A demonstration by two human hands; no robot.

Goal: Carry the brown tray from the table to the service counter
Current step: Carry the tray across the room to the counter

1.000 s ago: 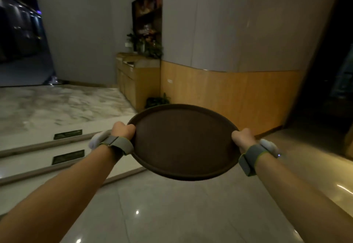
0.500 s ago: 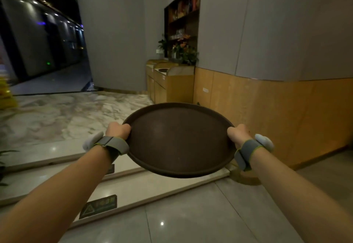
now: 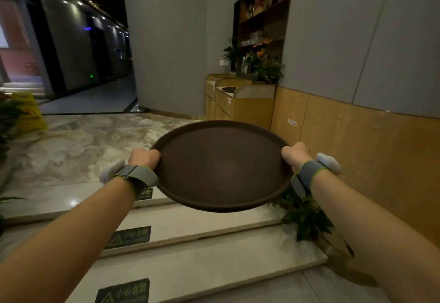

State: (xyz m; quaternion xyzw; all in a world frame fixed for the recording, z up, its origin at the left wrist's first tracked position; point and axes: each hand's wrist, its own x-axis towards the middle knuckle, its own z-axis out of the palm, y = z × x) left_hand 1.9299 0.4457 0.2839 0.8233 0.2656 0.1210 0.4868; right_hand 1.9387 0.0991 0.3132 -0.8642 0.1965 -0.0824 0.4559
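Both arms reach straight out in front, a bit apart from each other. The left hand is curled tight, with the fingers tucked under and the thumb on top. The right hand is curled tight the same way on the other side. Each wrist has a gray band wrapped around it, with a small white lump on the outer side.
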